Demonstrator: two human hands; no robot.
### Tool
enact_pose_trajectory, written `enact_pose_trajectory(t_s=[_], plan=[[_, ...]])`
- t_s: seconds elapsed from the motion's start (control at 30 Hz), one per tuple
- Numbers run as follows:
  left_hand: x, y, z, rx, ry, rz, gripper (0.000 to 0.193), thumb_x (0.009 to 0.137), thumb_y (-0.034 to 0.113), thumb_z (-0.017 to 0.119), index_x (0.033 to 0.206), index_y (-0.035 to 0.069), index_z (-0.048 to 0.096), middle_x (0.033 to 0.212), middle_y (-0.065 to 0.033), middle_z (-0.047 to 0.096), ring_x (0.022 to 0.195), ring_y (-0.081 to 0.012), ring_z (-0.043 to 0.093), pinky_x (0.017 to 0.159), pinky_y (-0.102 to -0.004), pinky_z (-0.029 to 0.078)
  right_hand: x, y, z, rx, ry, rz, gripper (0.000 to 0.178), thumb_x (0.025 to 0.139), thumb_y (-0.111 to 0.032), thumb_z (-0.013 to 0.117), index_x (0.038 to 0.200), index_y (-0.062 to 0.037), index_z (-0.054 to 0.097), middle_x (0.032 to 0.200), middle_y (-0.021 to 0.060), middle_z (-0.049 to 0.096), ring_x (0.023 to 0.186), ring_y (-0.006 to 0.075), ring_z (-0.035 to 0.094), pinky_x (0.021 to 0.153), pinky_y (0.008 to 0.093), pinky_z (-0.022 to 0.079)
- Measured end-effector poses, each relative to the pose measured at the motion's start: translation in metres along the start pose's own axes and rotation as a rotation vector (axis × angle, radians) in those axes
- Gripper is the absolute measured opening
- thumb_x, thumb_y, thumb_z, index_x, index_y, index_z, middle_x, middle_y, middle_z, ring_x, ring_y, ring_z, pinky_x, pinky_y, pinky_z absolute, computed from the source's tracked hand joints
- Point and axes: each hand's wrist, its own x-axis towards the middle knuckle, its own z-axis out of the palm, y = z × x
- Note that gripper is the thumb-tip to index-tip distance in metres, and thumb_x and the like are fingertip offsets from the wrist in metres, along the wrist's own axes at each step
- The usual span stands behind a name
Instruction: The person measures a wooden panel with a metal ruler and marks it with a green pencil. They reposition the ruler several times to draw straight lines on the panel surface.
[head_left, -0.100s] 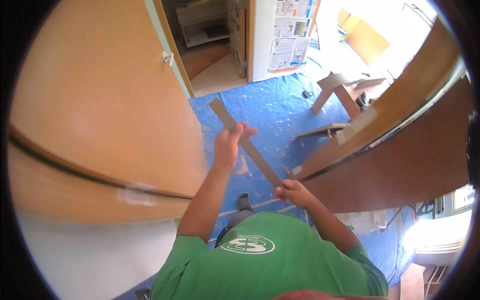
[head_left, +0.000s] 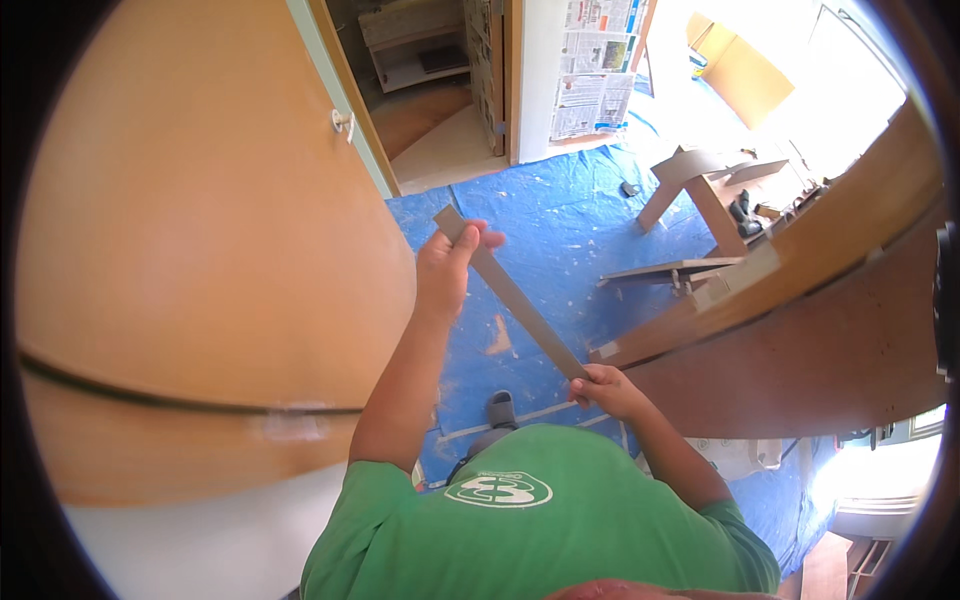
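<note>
Between my hands a long, flat, narrow brownish-grey strip (head_left: 525,311) runs slantwise, its far end to the left and its near end to the right. Close to the far end, my left hand (head_left: 447,262) grips it, the thumb lying over its face and the fingertips showing past the other edge. My right hand (head_left: 606,391) pinches the near end between thumb and fingers. The strip hangs in the air above a blue sheet (head_left: 540,215) spread over the floor. What the strip is made of I cannot tell.
A wooden door (head_left: 220,220) with a white handle (head_left: 342,123) stands at my left. Brown wooden panels (head_left: 780,370) lean in from the right. Beyond them are a small wooden stand (head_left: 712,205) and a flat board (head_left: 670,270). Newspaper (head_left: 597,75) covers the far wall.
The view has shifted slightly, so the surroundings sit a little differently. My left hand appears closer to the strip's far end. Both hands keep hold of the strip.
</note>
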Motion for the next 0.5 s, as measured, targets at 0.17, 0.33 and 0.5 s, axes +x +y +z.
enact_pose_trajectory(t_s=[0.17, 0.33, 0.5], plan=[[0.097, 0.006, -0.008, 0.063, 0.136, 0.152, 0.024, 0.107, 0.019, 0.058, 0.116, -0.003, 0.063, 0.098, -0.0156, 0.075, 0.089, -0.0215, 0.073, 0.080, -0.0337, 0.058, 0.070, -0.010, -0.044, 0.021, -0.003, 0.016, 0.029, 0.103, -0.030, 0.065, 0.089, -0.0052, 0.068, 0.073, -0.0017, 0.059, 0.071, 0.0089, 0.054, 0.069, 0.0277, 0.043], [0.190, -0.014, -0.017, -0.039, 0.329, 0.090, 0.036, 0.108, 0.035, 0.057, 0.100, -0.001, 0.062, 0.085, -0.0150, 0.072, 0.077, -0.0244, 0.073, 0.073, -0.0386, 0.060, 0.143, -0.027, -0.100, 0.053, -0.059, 0.026, 0.030, 0.102, -0.031, 0.067, 0.089, -0.0042, 0.069, 0.072, -0.0007, 0.060, 0.070, 0.0093, 0.054, 0.068, 0.0279, 0.043], [0.289, 0.000, -0.037, 0.009, 0.433, 0.071, 0.056, 0.107, 0.054, 0.052, 0.088, 0.002, 0.056, 0.064, -0.0110, 0.061, 0.069, -0.0270, 0.070, 0.071, -0.0410, 0.060, 0.230, -0.015, -0.175, 0.110, -0.084, 0.049, 0.031, 0.101, -0.032, 0.069, 0.086, -0.0042, 0.070, 0.072, -0.0002, 0.062, 0.071, 0.0101, 0.056, 0.067, 0.0292, 0.044]])
